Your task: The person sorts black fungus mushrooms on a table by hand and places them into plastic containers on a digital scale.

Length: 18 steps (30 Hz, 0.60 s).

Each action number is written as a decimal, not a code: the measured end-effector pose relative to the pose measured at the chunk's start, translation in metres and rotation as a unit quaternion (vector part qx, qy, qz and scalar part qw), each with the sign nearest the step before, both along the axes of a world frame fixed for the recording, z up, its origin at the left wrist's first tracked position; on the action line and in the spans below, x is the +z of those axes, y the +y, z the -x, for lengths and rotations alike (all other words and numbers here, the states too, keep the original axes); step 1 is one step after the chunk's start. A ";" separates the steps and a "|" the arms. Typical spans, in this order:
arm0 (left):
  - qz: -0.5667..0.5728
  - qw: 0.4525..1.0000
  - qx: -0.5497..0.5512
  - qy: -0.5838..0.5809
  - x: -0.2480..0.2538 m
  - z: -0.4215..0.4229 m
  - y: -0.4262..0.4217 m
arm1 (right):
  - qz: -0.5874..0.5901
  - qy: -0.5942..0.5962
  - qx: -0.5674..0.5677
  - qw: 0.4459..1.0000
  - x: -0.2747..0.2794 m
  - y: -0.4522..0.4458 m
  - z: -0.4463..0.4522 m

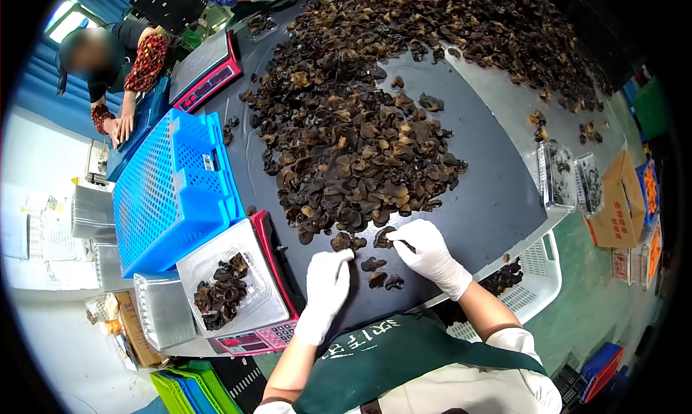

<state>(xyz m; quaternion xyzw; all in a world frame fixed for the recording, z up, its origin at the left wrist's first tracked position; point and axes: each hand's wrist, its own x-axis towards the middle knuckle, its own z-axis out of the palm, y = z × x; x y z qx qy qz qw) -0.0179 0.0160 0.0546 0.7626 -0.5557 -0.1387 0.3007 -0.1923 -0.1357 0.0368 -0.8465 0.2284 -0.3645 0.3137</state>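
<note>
A big heap of dark brown wood ear mushrooms (339, 154) covers much of the grey table mat. My right hand (425, 252), in a white glove, pinches a wood ear mushroom (384, 237) at the heap's near edge. Left of it, my gloved left hand (328, 288) has its fingertips pressed together against mushroom pieces (342, 241); whether it grips one is hidden. Several loose pieces (376, 279) lie between my hands. To the left, a clear plastic tray (261, 293) holding wood ears (222, 291) rests on a red-trimmed scale (270, 259).
A blue perforated crate (155, 190) stands left, with stacked clear trays (162, 309) in front. Clear boxes (557, 176) sit at the table's right edge, near a cardboard box (618, 201). A white basket (537, 284) is below. Co-workers (108, 75) are across the table, beside another scale (205, 68).
</note>
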 end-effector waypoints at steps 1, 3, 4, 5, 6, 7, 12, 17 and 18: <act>0.046 0.998 0.015 -0.031 -0.009 -0.006 -0.009 | 0.008 -0.005 0.006 1.000 0.002 0.000 -0.003; 0.001 0.998 0.024 -0.066 -0.021 -0.008 -0.015 | 0.024 -0.009 0.029 0.999 -0.005 0.004 -0.014; -0.012 0.998 0.002 -0.059 -0.031 -0.009 -0.013 | 0.104 -0.007 0.035 0.994 -0.012 0.006 -0.020; -0.025 0.998 -0.021 -0.054 -0.037 -0.008 -0.006 | 0.040 0.153 0.082 0.984 -0.023 0.008 -0.030; -0.066 0.997 -0.023 -0.022 -0.029 -0.003 -0.004 | 0.085 0.208 0.066 0.972 -0.032 0.012 -0.041; -0.090 0.995 -0.041 0.005 -0.017 0.000 -0.002 | 0.127 0.263 0.051 0.955 -0.035 0.016 -0.051; -0.051 0.993 -0.106 0.030 0.004 0.008 0.026 | 0.095 0.239 0.066 0.964 -0.047 0.011 -0.076; -0.083 0.995 0.059 -0.017 0.001 0.018 0.059 | 0.111 0.244 0.079 0.960 -0.046 0.003 -0.083; -0.101 0.992 0.074 -0.023 -0.007 0.020 0.065 | 0.099 0.255 0.087 0.958 -0.048 0.003 -0.084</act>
